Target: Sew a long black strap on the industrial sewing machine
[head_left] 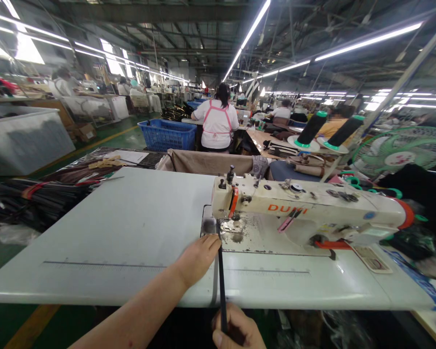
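Note:
A narrow black strip [222, 281] runs from under the head of a white sewing machine [254, 198] down over the table's front edge. Close in front of the needle area, my left hand [202, 254] lies on the table with its fingertips closed on the strip. Below the edge, my right hand [236, 328] pinches the strip's lower part between thumb and fingers. The strip looks taut between both hands. The needle and presser foot are partly hidden behind the machine head.
Bundled black strips [29, 201] lie left of the white table [131, 218]. Two black thread cones [312, 128] stand behind the machine, near a green fan [403, 150]. A blue basket [169, 134] and a seated person [218, 121] are ahead.

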### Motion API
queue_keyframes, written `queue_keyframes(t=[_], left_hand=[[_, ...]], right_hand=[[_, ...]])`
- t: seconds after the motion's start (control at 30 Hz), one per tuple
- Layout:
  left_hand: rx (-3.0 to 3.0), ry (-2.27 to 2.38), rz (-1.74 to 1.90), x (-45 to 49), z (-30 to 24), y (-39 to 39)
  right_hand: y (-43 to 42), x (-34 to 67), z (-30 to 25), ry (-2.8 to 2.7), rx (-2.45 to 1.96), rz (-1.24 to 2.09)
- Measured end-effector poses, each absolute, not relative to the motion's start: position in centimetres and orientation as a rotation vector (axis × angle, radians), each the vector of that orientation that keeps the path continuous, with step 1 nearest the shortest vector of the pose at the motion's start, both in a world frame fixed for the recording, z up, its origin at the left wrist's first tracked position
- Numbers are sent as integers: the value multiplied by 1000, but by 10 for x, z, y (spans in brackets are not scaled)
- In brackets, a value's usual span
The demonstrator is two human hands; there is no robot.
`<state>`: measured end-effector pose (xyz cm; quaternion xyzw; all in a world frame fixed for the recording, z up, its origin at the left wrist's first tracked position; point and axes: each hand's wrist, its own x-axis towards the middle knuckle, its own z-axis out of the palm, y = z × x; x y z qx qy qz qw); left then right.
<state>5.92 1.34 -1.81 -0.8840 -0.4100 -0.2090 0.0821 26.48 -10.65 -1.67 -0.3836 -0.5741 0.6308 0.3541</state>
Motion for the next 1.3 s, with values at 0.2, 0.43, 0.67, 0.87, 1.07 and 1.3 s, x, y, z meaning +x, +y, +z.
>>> queue_keyframes(t=[0.2,0.43,0.67,0.87,1.07,1.3], left_hand=[[-2669,-1238,-554,59,-24,16],[-2638,-1215,-571,58,-24,17],[-2646,-1243,-578,58,-20,14],[-2660,-1220,-571,57,-23,16],[-2618,-1198,-524,59,-21,15],[-2620,-1196,-587,57,-25,16]], right_hand=[[-110,256,-18,-1275,-1200,1530],[-112,254,-11,-1199,-1145,1645],[-116,257,1,-1182,-1189,1646],[-115,257,1,-1188,-1173,1659],[-114,259,0,-1193,-1163,1651],[-112,261,-9,-1216,-1156,1659]])
